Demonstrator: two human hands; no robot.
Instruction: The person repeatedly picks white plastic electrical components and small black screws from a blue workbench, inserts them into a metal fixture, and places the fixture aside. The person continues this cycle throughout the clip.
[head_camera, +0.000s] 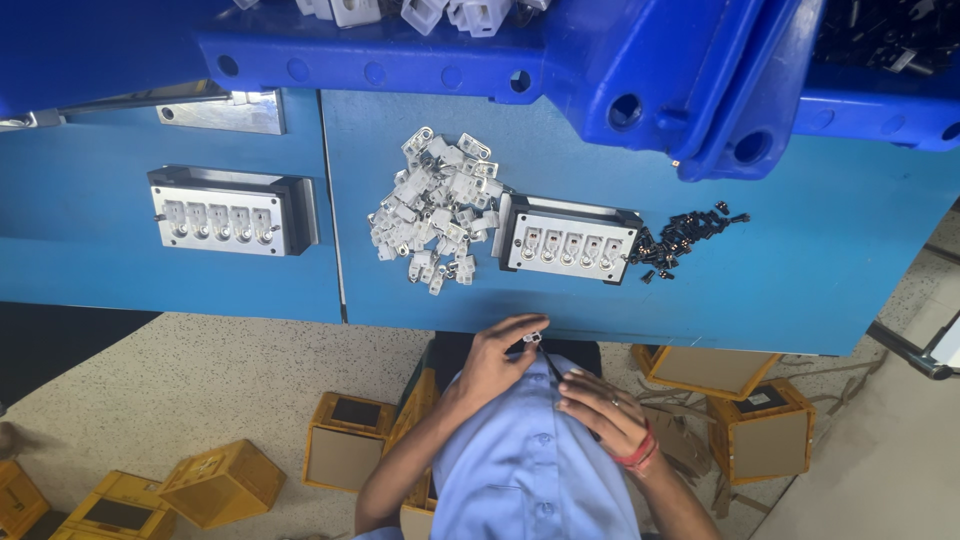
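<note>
Hands meet near the blue table's edge (420, 310): left hand (492, 358) pinches a small metal part (533, 337), right hand (600, 405) loosely curled, apparently empty; jig (570, 245) slots look filled, white parts pile (435, 205) remains.

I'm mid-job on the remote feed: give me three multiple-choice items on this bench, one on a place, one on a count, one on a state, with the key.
1. Where does the pile of white parts lie?
A. left of the near fixture
B. on the floor
C. right of the black screws

2. How many slots show in the near fixture?
A. two
B. five
C. nine

3. What is the left hand doing?
A. lying flat on the bench
B. pinching a small part by the bench edge
C. reaching into the screws

Key: 1 A, the pile touches the fixture's left side. 2 B, five slots stand in one row. 3 B, the fingertips close on a small pale part, while the right hand rests on the blue shirt.
</note>
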